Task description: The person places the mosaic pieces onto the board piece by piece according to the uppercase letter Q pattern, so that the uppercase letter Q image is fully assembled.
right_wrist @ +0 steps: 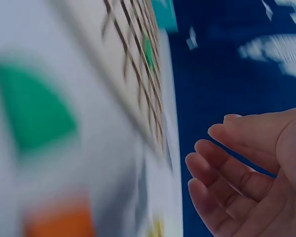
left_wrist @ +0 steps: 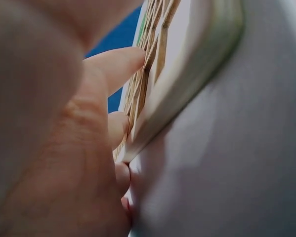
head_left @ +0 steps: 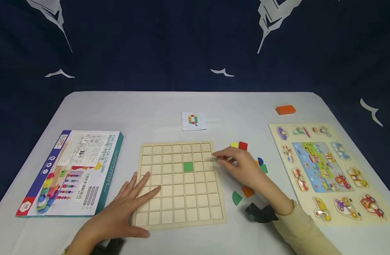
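A wooden grid board (head_left: 179, 215) lies flat on the table, with one green square tile (head_left: 188, 166) in a cell of its upper half. My left hand (head_left: 118, 216) rests at the board's left side, fingers spread over its edge and thumb by the lower corner. Beside the board's upper right edge hovers my right hand (head_left: 243, 168), fingers loosely bent; the right wrist view shows nothing in them. Around it lie a yellow piece (head_left: 234, 145), a red square (head_left: 243, 146), a blue piece (head_left: 260, 161), a green piece (head_left: 263, 168), an orange piece (head_left: 247, 191) and a green quarter-round (head_left: 236, 198).
A small pattern card (head_left: 193, 121) lies beyond the board. To the left is a printed toy box (head_left: 83, 173). A wooden picture puzzle (head_left: 284, 173) with vehicle pieces lies on the right, and an orange block (head_left: 285, 109) sits behind it.
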A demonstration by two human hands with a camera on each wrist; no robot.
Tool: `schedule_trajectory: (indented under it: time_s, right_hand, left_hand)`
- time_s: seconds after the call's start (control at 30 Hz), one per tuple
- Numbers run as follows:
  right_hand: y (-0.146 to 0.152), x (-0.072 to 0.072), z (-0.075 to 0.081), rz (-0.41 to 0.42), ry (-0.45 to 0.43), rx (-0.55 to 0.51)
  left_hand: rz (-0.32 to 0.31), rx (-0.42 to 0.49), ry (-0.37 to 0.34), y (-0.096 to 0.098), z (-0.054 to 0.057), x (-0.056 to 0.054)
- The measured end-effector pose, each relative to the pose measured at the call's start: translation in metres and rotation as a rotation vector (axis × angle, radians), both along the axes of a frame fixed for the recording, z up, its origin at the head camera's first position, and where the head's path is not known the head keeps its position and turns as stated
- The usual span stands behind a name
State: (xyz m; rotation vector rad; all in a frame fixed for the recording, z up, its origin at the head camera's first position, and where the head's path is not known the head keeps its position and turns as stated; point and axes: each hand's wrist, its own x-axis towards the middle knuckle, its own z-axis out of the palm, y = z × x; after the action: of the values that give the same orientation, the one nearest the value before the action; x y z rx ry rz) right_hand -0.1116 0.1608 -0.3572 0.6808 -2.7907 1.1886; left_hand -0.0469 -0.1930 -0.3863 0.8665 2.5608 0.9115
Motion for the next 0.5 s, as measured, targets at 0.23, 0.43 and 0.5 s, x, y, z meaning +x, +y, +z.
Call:
schedule_trajectory:
  time_s: [0.23,0.43,0.5]
  right_hand:
    - [0.057,0.027,0.000,-0.345,-0.047,0.031]
    - [0.067,0.032,-0.007,-0.463,-0.042,0.094]
    - [0.068,0.031,-0.010,-0.471,-0.032,0.116]
  left_hand:
    - [-0.008,0.010,-0.004,0.001,0.002,0.002]
    - [0.000,0.011,0.002,0.005,0.001,0.002]
    - [0.002,0.013,0.005,0.006,0.000,0.002]
